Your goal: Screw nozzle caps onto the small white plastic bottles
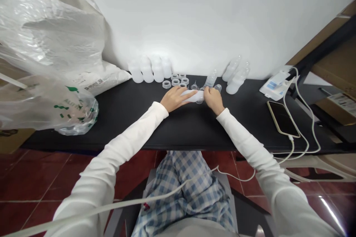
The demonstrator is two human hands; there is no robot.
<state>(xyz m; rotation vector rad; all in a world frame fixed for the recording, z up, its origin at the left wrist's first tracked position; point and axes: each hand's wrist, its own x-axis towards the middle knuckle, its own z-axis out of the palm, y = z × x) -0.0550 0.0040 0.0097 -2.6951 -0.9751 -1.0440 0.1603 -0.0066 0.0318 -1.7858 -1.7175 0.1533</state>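
Note:
A white translucent plastic bottle [194, 95] lies on its side between my hands on the black table [133, 118]. My left hand [174, 98] is wrapped round its body. My right hand [213, 100] is closed at its right end, where a small clear part shows. Behind them stand a row of white bottles [150, 69], several clear rings [175, 80] and capped bottles [236, 75].
A large clear plastic bag [47, 63] fills the left side of the table. At the right lie a phone [282, 118] with a white cable [302, 118] and a white packet [275, 85]. A white wall rises behind the table.

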